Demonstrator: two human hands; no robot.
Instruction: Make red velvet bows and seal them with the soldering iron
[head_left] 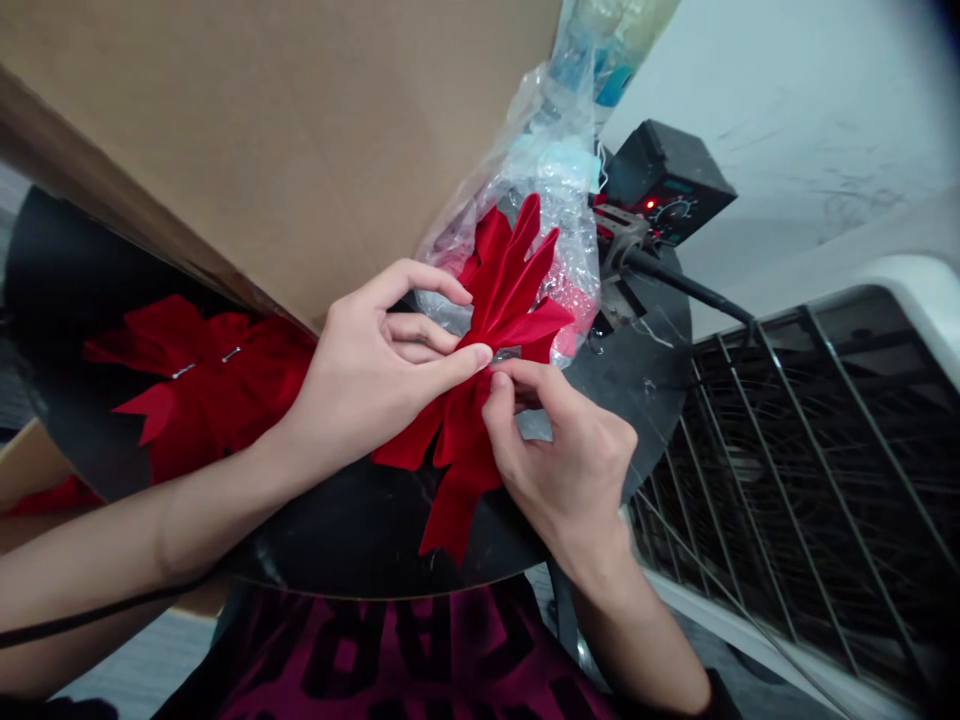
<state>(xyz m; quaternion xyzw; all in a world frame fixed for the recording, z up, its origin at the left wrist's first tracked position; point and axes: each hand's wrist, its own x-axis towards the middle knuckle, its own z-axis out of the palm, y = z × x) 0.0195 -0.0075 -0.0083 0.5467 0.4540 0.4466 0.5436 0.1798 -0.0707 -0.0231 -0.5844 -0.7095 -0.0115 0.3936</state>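
A red velvet bow with several loops and hanging tails is held over the round black table. My left hand pinches its middle between thumb and fingers. The fingertips of my right hand are pressed together at the bow's centre, just below a small clear, shiny strip. Whatever lies between those fingertips is too small to make out. More red bows lie on the table at the left, with short silvery ties on them.
A large cardboard box stands behind my left hand. Clear plastic bags lie behind the bow. A black control box with a red light and a holder with a cable sit at the back right. A white-framed fan heater or grille stands at the right.
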